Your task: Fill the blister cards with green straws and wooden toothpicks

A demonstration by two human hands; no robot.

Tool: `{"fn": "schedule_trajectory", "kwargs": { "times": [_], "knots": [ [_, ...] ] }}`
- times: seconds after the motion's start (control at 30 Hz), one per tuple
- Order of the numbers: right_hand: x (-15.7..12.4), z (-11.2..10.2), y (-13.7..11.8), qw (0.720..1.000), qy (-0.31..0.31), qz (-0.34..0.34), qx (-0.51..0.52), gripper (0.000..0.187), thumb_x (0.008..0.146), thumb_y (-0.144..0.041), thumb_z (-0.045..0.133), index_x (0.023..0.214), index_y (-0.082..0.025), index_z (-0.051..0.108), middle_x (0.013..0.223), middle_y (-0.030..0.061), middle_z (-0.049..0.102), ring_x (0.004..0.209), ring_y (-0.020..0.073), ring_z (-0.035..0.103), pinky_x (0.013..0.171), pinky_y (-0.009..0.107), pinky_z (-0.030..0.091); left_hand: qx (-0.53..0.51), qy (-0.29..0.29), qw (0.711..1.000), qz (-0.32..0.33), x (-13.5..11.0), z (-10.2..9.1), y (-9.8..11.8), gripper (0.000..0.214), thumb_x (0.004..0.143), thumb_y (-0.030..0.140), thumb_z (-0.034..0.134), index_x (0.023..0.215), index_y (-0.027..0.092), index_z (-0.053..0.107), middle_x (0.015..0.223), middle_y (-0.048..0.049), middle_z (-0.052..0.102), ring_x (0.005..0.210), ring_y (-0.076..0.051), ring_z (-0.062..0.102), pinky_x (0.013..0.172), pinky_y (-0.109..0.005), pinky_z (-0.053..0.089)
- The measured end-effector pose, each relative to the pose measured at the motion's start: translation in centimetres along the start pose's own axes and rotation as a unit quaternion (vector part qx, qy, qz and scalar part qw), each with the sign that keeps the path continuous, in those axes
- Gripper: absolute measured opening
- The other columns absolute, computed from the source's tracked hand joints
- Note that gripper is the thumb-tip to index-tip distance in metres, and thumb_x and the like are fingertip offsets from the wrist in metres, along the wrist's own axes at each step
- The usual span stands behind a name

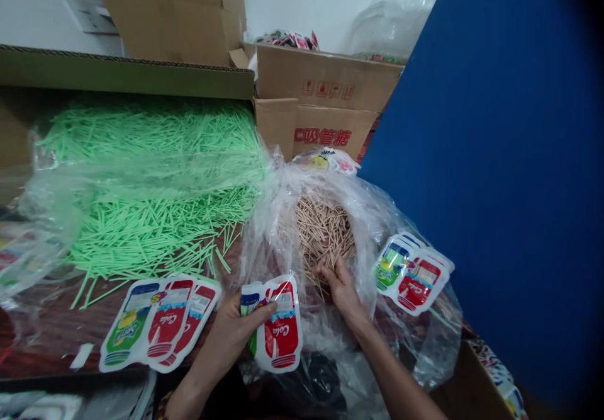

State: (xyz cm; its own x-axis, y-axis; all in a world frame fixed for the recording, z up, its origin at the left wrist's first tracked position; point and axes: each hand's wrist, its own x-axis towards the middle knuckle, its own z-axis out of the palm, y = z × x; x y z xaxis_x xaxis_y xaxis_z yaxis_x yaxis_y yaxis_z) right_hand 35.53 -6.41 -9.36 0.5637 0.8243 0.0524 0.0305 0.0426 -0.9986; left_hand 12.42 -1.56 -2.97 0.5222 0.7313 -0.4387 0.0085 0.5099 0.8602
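My left hand (pixel 240 322) grips a bottle-shaped candy pouch (pixel 284 322), thumb across its front; the pouch has a red Cola panel beside a green and blue one. My right hand (pixel 337 281) reaches into a clear plastic bag (pixel 368 218), fingers pinched together on some thin brown sticks (pixel 325 228). Many more brown sticks lie loose in that bag. To the left of my left hand, a fanned stack of similar pouches (pixel 160 325) lies at the table's front edge. Another stack of pouches (pixel 415 272) rests on the plastic to the right of my right hand.
A large heap of green sticks (pixel 160 218) spills from clear plastic onto the dark table (pixel 51 329) at left. Cardboard boxes (pixel 325 86) stand behind, one with pouches on top. A blue panel (pixel 491 174) walls off the right side.
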Motion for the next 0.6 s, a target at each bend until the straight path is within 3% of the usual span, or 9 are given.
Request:
{"fn": "schedule_trajectory", "kwargs": {
  "times": [0.1,0.2,0.3,0.43,0.6],
  "knots": [
    [-0.3,0.1,0.7,0.999,-0.001,0.022,0.025,0.019,0.083,-0.038,0.057,0.096,-0.024,0.057,0.077,-0.0009,0.063,0.081,0.0203,0.059,0.086,0.036,0.043,0.018,0.008,1.000,0.001,0.0,-0.5,-0.3,0.022,0.069,0.032,0.078,0.075,0.013,0.068,0.069,-0.0036,0.075,0.058,-0.018,0.067,0.057,-0.025,0.051],
    [-0.2,-0.3,-0.1,0.999,-0.024,0.001,0.037,0.016,0.084,-0.038,0.056,0.093,-0.024,0.057,0.080,-0.0005,0.063,0.084,0.0199,0.059,0.087,0.035,0.043,0.023,0.014,1.000,0.011,0.1,-0.8,-0.4,0.022,0.069,0.032,0.078,0.072,0.013,0.068,0.066,-0.0030,0.074,0.056,-0.017,0.066,0.056,-0.024,0.051],
    [-0.1,-0.8,-0.6,0.999,-0.049,-0.013,-0.018,0.014,0.085,-0.037,0.055,0.090,-0.024,0.059,0.086,0.0006,0.064,0.086,0.0199,0.058,0.086,0.034,0.043,0.016,0.013,1.000,0.016,0.2,-0.5,-0.3,0.021,0.068,0.032,0.078,0.072,0.014,0.068,0.067,-0.0029,0.074,0.058,-0.018,0.066,0.058,-0.025,0.051],
    [-0.1,-1.1,0.5,0.995,-0.065,0.011,-0.071,0.018,0.085,-0.041,0.055,0.089,-0.024,0.061,0.086,0.0018,0.066,0.085,0.0209,0.059,0.085,0.036,0.043,0.032,0.022,0.999,0.005,0.0,0.3,0.1,0.023,0.065,0.032,0.079,0.072,0.013,0.068,0.068,-0.0040,0.074,0.060,-0.019,0.067,0.059,-0.025,0.051],
    [0.7,-1.1,0.2,0.997,-0.013,0.051,0.061,0.023,0.080,-0.042,0.062,0.092,-0.023,0.062,0.083,0.0006,0.068,0.086,0.0214,0.062,0.086,0.038,0.046,0.035,0.019,0.999,0.003,-0.4,0.1,0.4,0.023,0.067,0.032,0.078,0.072,0.013,0.067,0.066,-0.0030,0.074,0.058,-0.018,0.066,0.057,-0.025,0.051]
  ]
}}
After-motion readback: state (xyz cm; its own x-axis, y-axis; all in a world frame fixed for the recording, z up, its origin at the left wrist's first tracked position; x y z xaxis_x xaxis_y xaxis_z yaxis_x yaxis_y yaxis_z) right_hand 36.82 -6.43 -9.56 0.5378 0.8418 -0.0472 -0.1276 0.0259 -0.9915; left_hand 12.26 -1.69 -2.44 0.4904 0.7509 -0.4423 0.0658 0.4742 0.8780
